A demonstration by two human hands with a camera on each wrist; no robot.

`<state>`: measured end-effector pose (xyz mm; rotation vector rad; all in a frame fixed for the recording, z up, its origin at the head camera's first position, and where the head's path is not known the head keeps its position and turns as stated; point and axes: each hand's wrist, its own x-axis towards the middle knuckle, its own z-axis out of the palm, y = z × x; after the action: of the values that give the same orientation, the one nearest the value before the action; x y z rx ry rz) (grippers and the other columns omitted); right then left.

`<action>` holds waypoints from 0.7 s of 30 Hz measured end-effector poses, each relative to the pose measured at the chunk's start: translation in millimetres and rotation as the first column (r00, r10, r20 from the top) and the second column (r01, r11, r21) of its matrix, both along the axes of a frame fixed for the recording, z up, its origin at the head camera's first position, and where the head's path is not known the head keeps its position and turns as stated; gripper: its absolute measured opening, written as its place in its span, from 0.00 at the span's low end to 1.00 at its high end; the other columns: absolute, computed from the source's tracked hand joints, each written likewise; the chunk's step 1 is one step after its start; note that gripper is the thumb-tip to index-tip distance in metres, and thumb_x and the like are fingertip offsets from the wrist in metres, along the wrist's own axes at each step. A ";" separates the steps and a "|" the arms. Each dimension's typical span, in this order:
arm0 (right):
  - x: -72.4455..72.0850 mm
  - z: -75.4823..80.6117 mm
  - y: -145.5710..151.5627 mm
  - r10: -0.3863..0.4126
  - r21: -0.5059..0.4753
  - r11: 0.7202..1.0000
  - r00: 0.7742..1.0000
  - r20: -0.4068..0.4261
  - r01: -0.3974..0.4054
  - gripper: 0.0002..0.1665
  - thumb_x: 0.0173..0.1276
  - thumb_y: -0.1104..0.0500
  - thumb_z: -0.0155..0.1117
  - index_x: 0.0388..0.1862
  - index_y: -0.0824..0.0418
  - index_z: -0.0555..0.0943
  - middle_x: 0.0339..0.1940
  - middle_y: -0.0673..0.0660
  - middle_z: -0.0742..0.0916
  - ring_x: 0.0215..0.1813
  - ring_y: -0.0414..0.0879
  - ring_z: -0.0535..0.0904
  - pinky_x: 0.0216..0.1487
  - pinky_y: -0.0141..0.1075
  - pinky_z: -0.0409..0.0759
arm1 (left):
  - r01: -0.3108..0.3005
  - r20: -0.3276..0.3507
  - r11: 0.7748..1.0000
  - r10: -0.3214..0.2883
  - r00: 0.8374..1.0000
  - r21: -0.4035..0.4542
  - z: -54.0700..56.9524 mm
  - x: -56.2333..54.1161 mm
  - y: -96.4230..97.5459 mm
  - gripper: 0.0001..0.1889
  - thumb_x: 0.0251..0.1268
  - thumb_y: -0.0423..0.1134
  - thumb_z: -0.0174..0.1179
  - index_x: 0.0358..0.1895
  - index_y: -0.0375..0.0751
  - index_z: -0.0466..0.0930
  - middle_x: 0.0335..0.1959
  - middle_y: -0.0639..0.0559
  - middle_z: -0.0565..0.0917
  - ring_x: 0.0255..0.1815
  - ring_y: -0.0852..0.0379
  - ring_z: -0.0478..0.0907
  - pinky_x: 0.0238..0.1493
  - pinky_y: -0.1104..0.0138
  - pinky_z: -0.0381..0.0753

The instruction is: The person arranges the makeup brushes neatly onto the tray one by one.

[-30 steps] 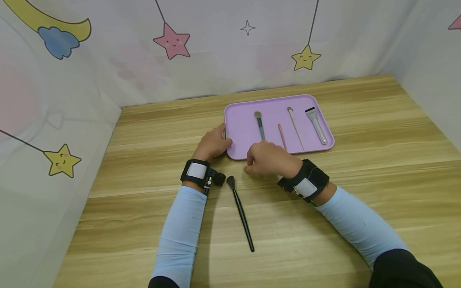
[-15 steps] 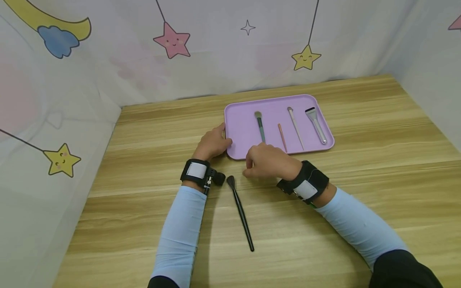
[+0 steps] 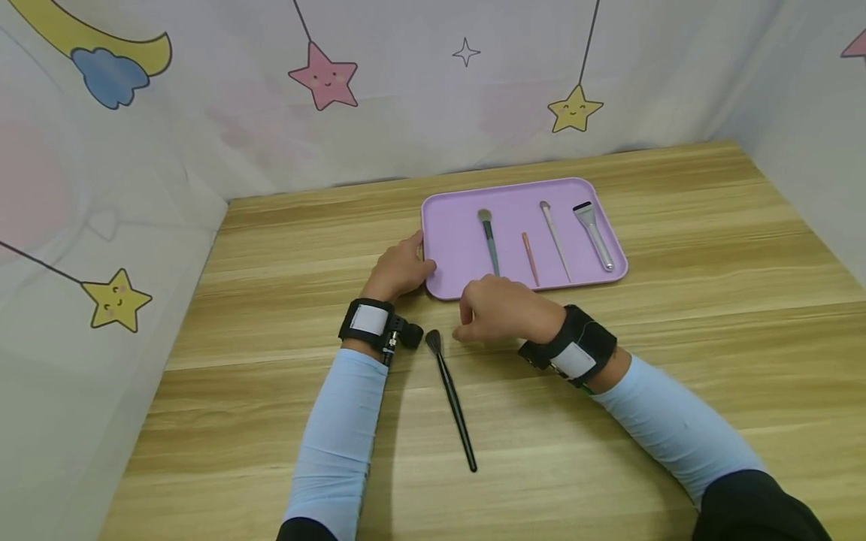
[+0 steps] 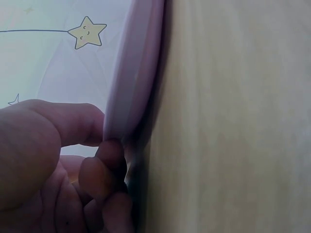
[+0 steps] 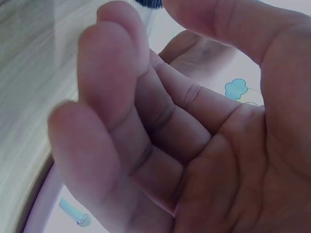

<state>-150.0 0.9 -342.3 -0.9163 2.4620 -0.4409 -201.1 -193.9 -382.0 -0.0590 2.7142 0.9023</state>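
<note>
My left hand (image 3: 399, 269) grips the left edge of a purple tray (image 3: 449, 225), thumb over the rim. In the left wrist view its fingers curl against the tray's underside (image 4: 133, 73). My right hand (image 3: 507, 309) is just in front of the tray's near edge, fingers loosely bent, holding nothing. A black makeup brush (image 3: 455, 406) with dark bristles lies on the table, its head left of and below my right fingertips; a bit of its bristles (image 5: 149, 3) shows in the right wrist view. A green-handled brush (image 3: 489, 237) lies in the tray beyond my right hand.
To the right of the green brush in the tray lie a short orange-pink brush (image 3: 530, 258), a slim white-handled brush (image 3: 555, 240) and a flat silver-handled brush (image 3: 595, 237). A patterned curtain (image 3: 406, 135) stands behind the wooden table (image 3: 271, 300).
My right hand has drifted slightly toward me and left, away from the tray and nearer the black brush's head. The left hand and the tray have stayed put.
</note>
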 end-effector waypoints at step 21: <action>6.6 -1.4 -1.0 0.042 0.001 0.999 0.999 0.030 -0.042 0.12 0.58 0.46 0.68 0.25 0.53 0.85 0.23 0.48 0.84 0.24 0.41 0.77 0.25 0.33 0.74 | -0.006 -0.004 1.000 0.006 1.000 0.000 -2.5 -1.4 -0.4 0.40 0.61 0.43 0.52 0.77 0.45 0.48 0.73 0.45 0.64 0.55 0.47 0.70 0.55 0.58 0.70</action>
<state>-143.4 -0.1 -343.7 -0.9522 2.4108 -0.4349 -202.5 -194.3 -384.5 -0.0656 2.7193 0.9059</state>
